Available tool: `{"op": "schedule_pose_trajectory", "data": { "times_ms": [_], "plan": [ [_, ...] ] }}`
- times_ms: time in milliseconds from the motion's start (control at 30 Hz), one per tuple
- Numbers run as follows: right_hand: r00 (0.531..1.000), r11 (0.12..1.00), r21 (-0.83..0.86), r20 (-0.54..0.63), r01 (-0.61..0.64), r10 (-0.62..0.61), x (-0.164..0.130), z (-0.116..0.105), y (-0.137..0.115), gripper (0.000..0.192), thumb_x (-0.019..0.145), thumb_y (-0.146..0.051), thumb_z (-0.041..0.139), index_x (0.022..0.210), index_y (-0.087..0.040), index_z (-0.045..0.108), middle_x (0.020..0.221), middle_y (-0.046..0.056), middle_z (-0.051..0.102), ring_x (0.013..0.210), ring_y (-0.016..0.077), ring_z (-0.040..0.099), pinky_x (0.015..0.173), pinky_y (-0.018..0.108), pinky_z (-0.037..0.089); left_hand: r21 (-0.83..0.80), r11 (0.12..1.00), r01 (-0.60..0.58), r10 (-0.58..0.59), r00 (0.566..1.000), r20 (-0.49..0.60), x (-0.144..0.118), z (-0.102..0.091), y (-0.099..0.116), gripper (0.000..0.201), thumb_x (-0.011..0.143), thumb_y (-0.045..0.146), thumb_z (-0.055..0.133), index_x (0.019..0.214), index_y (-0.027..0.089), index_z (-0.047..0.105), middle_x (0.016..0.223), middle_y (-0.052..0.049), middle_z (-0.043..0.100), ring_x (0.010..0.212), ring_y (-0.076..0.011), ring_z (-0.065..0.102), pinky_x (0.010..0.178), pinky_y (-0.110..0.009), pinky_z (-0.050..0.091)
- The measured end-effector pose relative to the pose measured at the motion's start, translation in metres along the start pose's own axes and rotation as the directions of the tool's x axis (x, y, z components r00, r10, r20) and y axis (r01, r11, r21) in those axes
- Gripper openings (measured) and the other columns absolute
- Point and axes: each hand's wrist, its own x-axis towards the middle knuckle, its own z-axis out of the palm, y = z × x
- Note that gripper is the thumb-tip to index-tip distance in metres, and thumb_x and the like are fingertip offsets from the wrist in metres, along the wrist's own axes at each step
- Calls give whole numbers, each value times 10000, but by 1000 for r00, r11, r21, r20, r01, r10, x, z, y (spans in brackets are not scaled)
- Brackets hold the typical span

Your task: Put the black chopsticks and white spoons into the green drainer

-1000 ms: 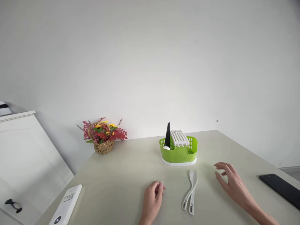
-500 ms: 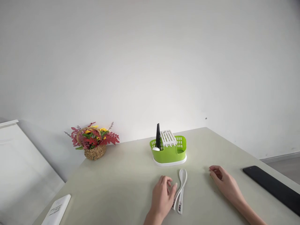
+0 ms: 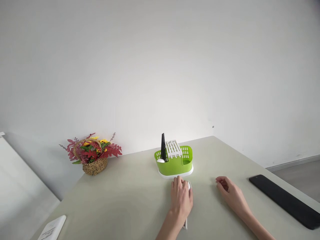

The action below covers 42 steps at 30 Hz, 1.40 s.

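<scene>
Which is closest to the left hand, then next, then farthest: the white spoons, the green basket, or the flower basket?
Seen from the head camera:
1. White spoons, right under the left hand.
2. Green basket, just beyond the fingertips.
3. Flower basket, far off to the left by the wall.

Wicker flower basket (image 3: 93, 159) far left, white device (image 3: 52, 229) at near-left table edge, black phone (image 3: 285, 201) right.

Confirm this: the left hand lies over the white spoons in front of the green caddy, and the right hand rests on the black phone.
Not quite. In the head view the right hand rests on the bare table, apart from the phone. The left hand does lie over the spoons before the caddy.
</scene>
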Motion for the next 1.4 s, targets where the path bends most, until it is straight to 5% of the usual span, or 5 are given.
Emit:
{"op": "schedule_pose_trajectory", "data": {
  "times_ms": [200,467,667,900,1400],
  "plan": [
    [1000,1000,-1,4,0,0,0,-1,1,311,828,-502,511,973,-256,635,939,51,764,887,242,724,793,353,522,-274,961,-26,9,998,-66,-11,-36,-14,174,981,222,450,830,229,534,922,-51,598,857,-219,602,801,-359,497],
    [999,999,-11,19,-37,37,0,-1,5,330,794,-522,526,966,-267,643,966,47,768,900,246,718,788,357,530,-659,747,-88,-55,980,-193,-11,-144,-27,212,980,382,584,846,227,528,1142,-75,673,856,-167,658,740,-280,545],
    [999,999,-19,22,-39,40,1,0,7,356,777,-553,515,955,-270,638,965,48,764,910,254,719,802,367,529,-740,617,-268,-283,802,-526,39,-188,-62,545,897,419,717,1338,293,422,1223,-67,624,881,-176,737,757,-336,646],
    [999,999,-28,28,-23,24,2,0,8,337,788,-539,519,951,-272,644,964,50,766,912,254,723,797,362,535,-664,674,-322,-265,734,-625,87,-164,-101,359,938,453,666,1182,232,523,1218,-85,592,1086,-239,727,938,-408,620],
    [1000,1000,-23,19,4,-4,-1,-1,3,320,796,-535,521,902,-271,668,923,43,766,854,242,716,768,343,539,-531,817,-223,-115,840,-530,74,-81,-113,350,970,481,607,1240,259,622,1195,-86,654,1011,-214,714,926,-393,615]
  ]
}}
